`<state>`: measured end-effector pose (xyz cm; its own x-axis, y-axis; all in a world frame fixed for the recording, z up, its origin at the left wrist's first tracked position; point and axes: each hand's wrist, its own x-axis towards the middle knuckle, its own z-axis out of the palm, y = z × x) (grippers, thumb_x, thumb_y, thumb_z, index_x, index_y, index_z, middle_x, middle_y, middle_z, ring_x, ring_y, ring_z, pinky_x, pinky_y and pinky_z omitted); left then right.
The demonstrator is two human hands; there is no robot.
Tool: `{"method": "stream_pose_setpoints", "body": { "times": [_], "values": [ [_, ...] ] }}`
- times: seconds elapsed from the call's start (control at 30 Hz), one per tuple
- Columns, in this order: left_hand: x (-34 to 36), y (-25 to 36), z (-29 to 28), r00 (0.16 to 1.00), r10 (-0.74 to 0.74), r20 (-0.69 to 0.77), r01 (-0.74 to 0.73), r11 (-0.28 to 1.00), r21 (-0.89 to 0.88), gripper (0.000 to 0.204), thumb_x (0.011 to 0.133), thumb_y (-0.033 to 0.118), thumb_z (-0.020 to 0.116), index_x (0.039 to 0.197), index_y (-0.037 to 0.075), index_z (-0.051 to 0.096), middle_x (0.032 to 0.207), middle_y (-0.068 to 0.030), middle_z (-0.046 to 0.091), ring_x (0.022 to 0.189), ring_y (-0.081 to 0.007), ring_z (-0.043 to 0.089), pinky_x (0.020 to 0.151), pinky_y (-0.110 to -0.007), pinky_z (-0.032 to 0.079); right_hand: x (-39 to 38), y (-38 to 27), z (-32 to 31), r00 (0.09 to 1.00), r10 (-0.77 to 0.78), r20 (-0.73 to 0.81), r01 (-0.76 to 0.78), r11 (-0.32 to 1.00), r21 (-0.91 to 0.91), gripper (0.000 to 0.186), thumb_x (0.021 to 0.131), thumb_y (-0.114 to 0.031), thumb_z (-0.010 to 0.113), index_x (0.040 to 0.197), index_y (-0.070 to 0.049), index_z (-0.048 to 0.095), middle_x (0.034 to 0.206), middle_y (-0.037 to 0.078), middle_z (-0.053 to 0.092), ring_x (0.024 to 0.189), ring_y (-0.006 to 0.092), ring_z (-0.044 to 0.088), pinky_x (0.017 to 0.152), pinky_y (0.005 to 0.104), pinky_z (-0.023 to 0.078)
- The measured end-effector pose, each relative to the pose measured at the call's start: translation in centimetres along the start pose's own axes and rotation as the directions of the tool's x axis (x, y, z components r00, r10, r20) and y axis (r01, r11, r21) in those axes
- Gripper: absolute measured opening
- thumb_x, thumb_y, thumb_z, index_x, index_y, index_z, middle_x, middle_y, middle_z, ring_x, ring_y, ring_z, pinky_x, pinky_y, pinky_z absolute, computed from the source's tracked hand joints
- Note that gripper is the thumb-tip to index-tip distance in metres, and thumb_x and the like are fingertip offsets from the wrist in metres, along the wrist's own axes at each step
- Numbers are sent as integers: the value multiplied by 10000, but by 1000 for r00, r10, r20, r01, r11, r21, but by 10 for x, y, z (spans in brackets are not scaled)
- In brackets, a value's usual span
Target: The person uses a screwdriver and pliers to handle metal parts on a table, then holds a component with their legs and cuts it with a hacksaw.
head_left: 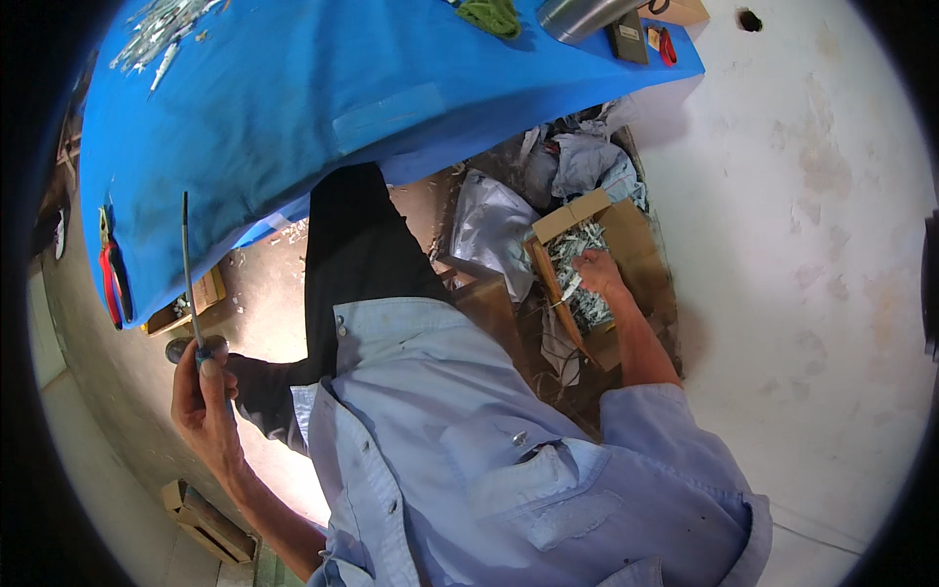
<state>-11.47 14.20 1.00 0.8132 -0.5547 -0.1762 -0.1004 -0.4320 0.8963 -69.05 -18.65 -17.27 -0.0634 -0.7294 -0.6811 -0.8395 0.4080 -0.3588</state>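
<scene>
My left hand (pixel 207 396) is closed around the blue handle of a screwdriver (pixel 188 264). Its long thin shaft points upward, near the blue-covered table's edge. On the right, my right hand (pixel 599 272) reaches into a cardboard box (pixel 636 240) below the table's level. The box holds a heap of small whitish-grey strip-like pieces (pixel 590 305). My right fingers are curled in at the top of this heap; whatever they hold is too small to make out.
Pliers (pixel 112 274) with red-and-black handles lie at the left of the blue tabletop (pixel 264 108). Similar pieces (pixel 161 34) are piled at its far left. A green cloth (pixel 489 17) and a metal cylinder (pixel 584 15) sit far right. A plastic bag (pixel 492 230) lies beside the box, near the white wall (pixel 792 254).
</scene>
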Motion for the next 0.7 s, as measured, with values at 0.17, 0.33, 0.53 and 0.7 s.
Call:
{"method": "stream_pose_setpoints", "body": {
  "times": [0.17, 0.33, 0.53, 0.7],
  "values": [
    [1, 2, 6, 999, 12, 41, -12, 1000, -8, 400, 1085, 266, 710, 1397, 16, 705, 1022, -54, 786, 789, -71, 636, 663, -244, 498, 41, 149, -44, 986, -140, -88, 125, 979, -158, 204, 922, -246, 772, 865, -67, 693, 811, 62, 670, 663, 226, 663, 597, 373, 565],
    [-1, 7, 7, 1000, 31, 3, -31, 999, -9, 452, 1047, 332, 751, 1362, 9, 721, 1020, -71, 782, 769, -83, 635, 644, -250, 496, 7, 187, -74, 944, 77, -322, -179, 937, -301, 223, 882, -218, 790, 867, -18, 692, 772, 128, 687, 561, 272, 627, 532, 416, 528],
    [2, 14, 10, 999, 40, 23, -40, 999, -6, 435, 1057, 313, 745, 1361, 3, 720, 1009, -68, 775, 765, -78, 626, 657, -249, 500, -28, 126, -52, 899, 370, -234, -313, 917, 249, 339, 980, -311, 765, 844, -25, 645, 685, 72, 615, 498, 163, 536, 449, 364, 411],
    [8, 28, 16, 998, 58, 25, -57, 998, -7, 416, 1063, 281, 737, 1366, -4, 716, 1011, -66, 774, 771, -75, 625, 664, -239, 499, -7, 40, -5, 987, 145, -76, -84, 846, 526, 328, 1047, -329, 727, 961, -15, 684, 725, 40, 614, 522, 99, 525, 435, 322, 393]
  ]
}}
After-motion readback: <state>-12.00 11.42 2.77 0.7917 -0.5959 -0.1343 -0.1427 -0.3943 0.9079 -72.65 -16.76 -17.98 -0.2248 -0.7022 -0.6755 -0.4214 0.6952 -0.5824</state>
